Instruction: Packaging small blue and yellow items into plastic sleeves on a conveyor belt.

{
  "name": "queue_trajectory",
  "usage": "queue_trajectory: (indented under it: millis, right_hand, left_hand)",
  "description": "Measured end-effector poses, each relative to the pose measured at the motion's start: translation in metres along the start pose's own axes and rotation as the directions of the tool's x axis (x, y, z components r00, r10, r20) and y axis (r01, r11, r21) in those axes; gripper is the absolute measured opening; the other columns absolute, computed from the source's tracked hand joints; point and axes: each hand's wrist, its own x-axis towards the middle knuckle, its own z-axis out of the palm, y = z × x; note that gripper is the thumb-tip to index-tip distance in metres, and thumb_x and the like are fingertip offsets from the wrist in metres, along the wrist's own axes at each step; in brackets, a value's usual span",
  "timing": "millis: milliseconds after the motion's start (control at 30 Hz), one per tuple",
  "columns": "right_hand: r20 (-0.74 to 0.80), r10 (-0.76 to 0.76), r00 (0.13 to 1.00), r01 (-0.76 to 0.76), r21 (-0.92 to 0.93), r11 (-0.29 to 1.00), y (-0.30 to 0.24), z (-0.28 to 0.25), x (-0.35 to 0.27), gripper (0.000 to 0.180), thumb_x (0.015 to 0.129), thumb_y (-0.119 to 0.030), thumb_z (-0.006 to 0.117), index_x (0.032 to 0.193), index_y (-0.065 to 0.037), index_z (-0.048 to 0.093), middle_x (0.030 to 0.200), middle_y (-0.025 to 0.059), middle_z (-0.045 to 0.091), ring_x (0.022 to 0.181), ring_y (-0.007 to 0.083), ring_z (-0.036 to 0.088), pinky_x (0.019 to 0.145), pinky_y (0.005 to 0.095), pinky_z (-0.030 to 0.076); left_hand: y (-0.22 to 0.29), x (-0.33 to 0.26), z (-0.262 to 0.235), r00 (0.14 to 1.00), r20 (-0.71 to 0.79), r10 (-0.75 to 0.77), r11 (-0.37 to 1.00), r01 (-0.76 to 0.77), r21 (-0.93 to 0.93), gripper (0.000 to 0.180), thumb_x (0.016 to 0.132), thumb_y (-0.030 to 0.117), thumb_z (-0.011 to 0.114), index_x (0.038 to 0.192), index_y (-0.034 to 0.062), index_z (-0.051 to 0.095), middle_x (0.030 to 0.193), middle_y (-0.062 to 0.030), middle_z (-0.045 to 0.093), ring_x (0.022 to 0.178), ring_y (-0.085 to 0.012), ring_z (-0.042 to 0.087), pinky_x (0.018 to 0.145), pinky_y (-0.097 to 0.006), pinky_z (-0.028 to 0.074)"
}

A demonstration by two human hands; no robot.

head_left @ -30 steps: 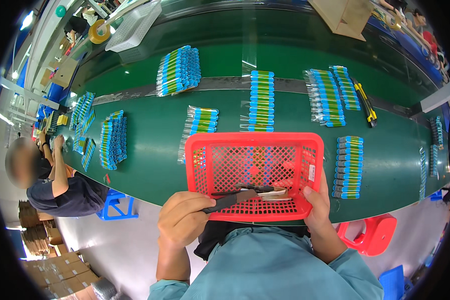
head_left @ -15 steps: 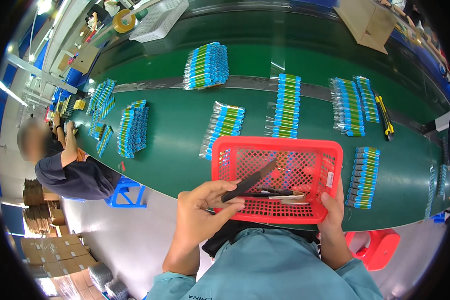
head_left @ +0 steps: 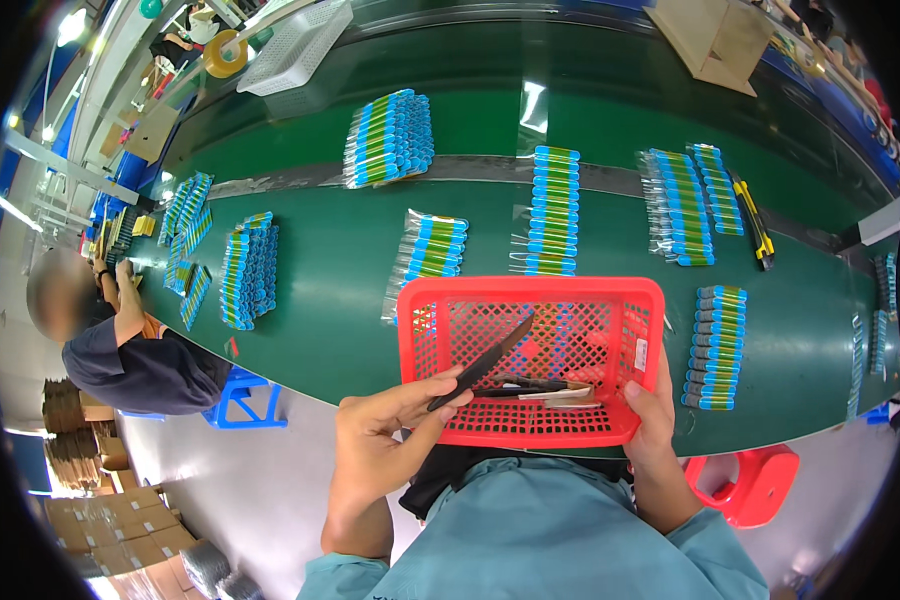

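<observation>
Between the thumb and fingers of my left hand (head_left: 390, 430) is a dark, flat, blade-like tool (head_left: 485, 362), its pointed end angled up and to the right over a red plastic basket (head_left: 530, 286). My right hand (head_left: 652, 420) grips the right side of this basket, thumb on the inner side and fingers mostly hidden behind the wall. Several slender black and pale items (head_left: 545, 388) lie in the basket's near part; their exact kind is not clear. The basket is tilted, with its open top facing me, above the near edge of the green table (head_left: 325, 310).
Blue-and-green wrapped bundles lie in rows, including a stack (head_left: 390, 138) and a long row (head_left: 554, 205). A yellow-black utility knife (head_left: 754, 225) lies at right. A white basket (head_left: 298, 50) is at the back. A co-worker (head_left: 145, 355) sits left; a red stool (head_left: 760, 485) stands right.
The view has shifted, so the table, basket and both hands appear slightly farther left. The dark tool in my left hand has tilted a little steeper. Both grips stay the same.
</observation>
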Motion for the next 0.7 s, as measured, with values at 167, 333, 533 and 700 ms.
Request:
queue_trajectory:
  millis: [167,333,533,700]
  right_hand:
    - [0.021,0.006,1.0,-0.006,0.004,1.0,0.0,-0.006,0.001,0.072,0.093,-0.019,0.052,0.155,0.0,0.021,0.142,0.0276,0.049,0.11,0.0369,0.067,0.096,0.0511,0.054]
    - [0.087,0.009,0.996,-0.017,0.089,0.996,0.001,-0.009,0.001,0.068,0.095,-0.012,0.053,0.155,-0.002,0.022,0.147,0.0219,0.045,0.122,0.0322,0.06,0.103,0.0466,0.05]
    - [0.081,0.011,0.997,-0.018,0.083,0.996,0.002,-0.009,0.002,0.07,0.095,-0.013,0.056,0.155,-0.003,0.021,0.147,0.02,0.045,0.119,0.0299,0.062,0.102,0.0461,0.05]
    - [0.022,0.007,1.0,-0.007,-0.014,1.0,0.006,-0.008,0.003,0.071,0.094,-0.018,0.051,0.155,-0.001,0.02,0.145,0.0286,0.046,0.112,0.0372,0.066,0.097,0.0523,0.054]
  left_hand:
    - [0.0,0.004,0.006,1.0,-0.005,0.03,0.997,-0.03,0.066,0.036,0.081,-0.023,0.062,0.114,-0.0106,0.067,0.069,-0.0126,0.071,0.095,-0.0202,0.072,0.093,-0.04,0.058]
    - [0.0,0.001,0.002,1.0,0.017,0.013,0.997,-0.014,0.073,0.032,0.083,-0.02,0.061,0.112,-0.0083,0.07,0.116,-0.0211,0.072,0.104,-0.0273,0.071,0.088,-0.03,0.059]
    - [0.002,0.004,0.003,0.994,0.006,0.112,0.955,-0.11,0.276,0.029,0.076,-0.019,0.068,0.1,-0.0038,0.074,0.091,-0.0185,0.076,0.087,-0.0239,0.076,0.074,-0.032,0.061]
    - [0.004,0.006,0.007,0.866,0.176,0.469,0.674,-0.479,0.562,0.026,0.064,-0.011,0.075,0.087,0.0024,0.077,0.097,-0.0178,0.076,0.083,-0.0264,0.076,0.069,-0.03,0.061]
